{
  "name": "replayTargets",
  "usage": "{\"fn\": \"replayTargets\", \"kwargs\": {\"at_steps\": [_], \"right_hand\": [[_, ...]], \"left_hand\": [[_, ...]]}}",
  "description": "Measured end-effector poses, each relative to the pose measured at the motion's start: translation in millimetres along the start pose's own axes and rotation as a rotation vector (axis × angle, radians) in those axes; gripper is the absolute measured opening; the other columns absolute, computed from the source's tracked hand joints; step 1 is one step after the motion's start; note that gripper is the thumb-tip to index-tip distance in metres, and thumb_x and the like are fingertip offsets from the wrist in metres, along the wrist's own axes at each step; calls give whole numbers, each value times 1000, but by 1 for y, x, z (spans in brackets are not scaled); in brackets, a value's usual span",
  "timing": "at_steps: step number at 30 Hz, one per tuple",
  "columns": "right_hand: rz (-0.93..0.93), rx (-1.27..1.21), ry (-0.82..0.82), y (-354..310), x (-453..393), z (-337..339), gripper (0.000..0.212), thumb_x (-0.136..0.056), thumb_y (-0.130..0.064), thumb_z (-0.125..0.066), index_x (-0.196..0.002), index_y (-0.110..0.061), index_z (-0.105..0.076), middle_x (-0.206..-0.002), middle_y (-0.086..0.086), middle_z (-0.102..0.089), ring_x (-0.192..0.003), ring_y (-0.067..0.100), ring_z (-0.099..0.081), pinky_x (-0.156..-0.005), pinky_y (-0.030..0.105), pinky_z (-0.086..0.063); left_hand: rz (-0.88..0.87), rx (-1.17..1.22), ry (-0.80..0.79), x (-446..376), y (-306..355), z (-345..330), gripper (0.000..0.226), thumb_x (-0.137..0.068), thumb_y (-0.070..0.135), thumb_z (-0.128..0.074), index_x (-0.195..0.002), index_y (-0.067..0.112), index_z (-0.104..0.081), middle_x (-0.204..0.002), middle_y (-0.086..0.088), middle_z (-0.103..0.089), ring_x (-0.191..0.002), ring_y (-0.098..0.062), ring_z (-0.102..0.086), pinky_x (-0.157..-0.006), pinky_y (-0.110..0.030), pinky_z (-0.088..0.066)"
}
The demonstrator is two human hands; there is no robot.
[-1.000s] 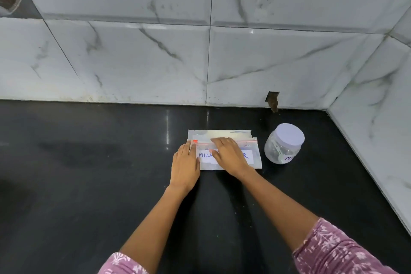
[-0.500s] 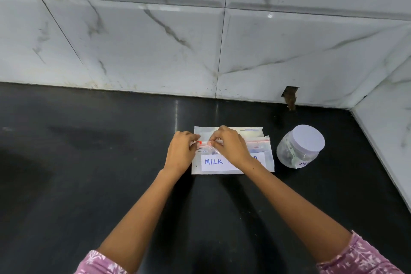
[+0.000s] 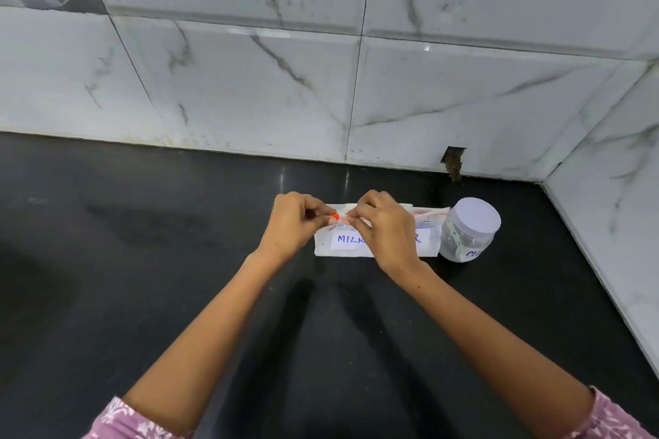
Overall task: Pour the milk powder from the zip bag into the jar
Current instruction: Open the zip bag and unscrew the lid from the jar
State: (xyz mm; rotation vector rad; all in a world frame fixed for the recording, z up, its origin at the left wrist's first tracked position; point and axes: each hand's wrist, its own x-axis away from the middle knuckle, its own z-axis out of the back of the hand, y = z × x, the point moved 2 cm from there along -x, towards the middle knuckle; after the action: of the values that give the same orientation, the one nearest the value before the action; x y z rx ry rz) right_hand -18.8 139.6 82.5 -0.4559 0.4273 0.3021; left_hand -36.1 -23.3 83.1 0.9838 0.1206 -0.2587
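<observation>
Bag lifted; left hand [image 3: 290, 224], right hand [image 3: 385, 228] pinch zip bag [image 3: 424, 242].

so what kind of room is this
Most likely a home kitchen: a polished black stone counter in a corner of marble-look wall tiles, with a labelled milk powder zip bag and a lidded plastic jar.

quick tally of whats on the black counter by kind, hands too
zip bags: 1, the zip bag labelled milk powder
jars: 1, the jar with a white lid on
hands: 2, left hand and right hand, both pinching the bag's top strip
total: 4
</observation>
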Motion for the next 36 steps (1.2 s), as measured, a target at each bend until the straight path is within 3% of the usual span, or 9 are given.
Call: {"fn": "replayTargets", "kwargs": {"at_steps": [5,9,11,13,16,19,25,31,36], "right_hand": [[-23,34,4,-9,5,12,11,-80,-21,-72,-82,-10,-70,-90,6,-71,-79,20,-62,-64,26,-42],[71,93,-11,-16,12,18,13,-81,-20,-71,-88,-10,-68,-95,10,-71,-86,25,-63,-82,34,-44],[77,109,-10,-18,15,22,13,-82,-20,-70,-88,-9,-68,-95,10,-71,-86,25,-64,-85,38,-43],[72,94,10,-20,21,26,10,-81,-17,-70,-85,-9,-68,-91,10,-71,-83,26,-64,-82,39,-44],[104,82,13,-24,33,30,7,-79,-13,-71,-80,-7,-67,-83,11,-71,-77,27,-65,-73,40,-46],[76,96,-14,-25,45,29,12,-77,-9,-74,-86,-3,-69,-87,16,-71,-79,30,-66,-74,40,-51],[69,79,44,-25,62,33,9,-76,-2,-72,-85,-1,-69,-85,16,-70,-76,30,-66,-71,35,-50],[22,74,68,-27,79,30,5,-77,4,-67,-80,0,-66,-78,15,-65,-70,31,-61,-61,38,-49],[-38,73,66,-21,98,31,6,-77,-1,-71,-82,1,-68,-81,15,-67,-74,31,-63,-63,43,-53]], "left_hand": [[-13,12,-60,9,13,9,12,-76,10,-76,-88,11,-77,-82,-4,-75,-61,-3,-58,-54,-11,-42],[49,14,-218,6,21,9,18,-86,22,-68,-85,6,-77,-68,-9,-71,-49,-1,-48,-52,-16,-35],[94,10,-308,2,27,8,22,-87,23,-67,-85,4,-76,-57,1,-67,-45,1,-46,-50,-15,-34],[143,42,-416,-4,32,9,19,-85,20,-69,-90,3,-76,-66,0,-71,-54,3,-52,-57,-12,-42],[178,39,-557,-9,34,9,17,-82,12,-72,-94,1,-75,-92,-21,-72,-75,-15,-54,-67,-16,-46],[181,-28,-613,-8,35,3,12,-80,7,-69,-91,4,-75,-90,-22,-71,-75,-17,-54,-72,-22,-44],[360,86,-501,3,29,-11,14,-80,4,-61,-80,1,-75,-68,-4,-66,-38,3,-47,-37,-9,-31],[182,-12,-228,23,39,-31,14,-83,5,-58,-77,5,-70,-64,7,-62,-58,-10,-55,-57,-22,-45],[-123,-361,-29,46,44,-25,8,-87,10,-50,-89,9,-57,-88,-1,-60,-72,-21,-54,-56,-28,-34]]}}
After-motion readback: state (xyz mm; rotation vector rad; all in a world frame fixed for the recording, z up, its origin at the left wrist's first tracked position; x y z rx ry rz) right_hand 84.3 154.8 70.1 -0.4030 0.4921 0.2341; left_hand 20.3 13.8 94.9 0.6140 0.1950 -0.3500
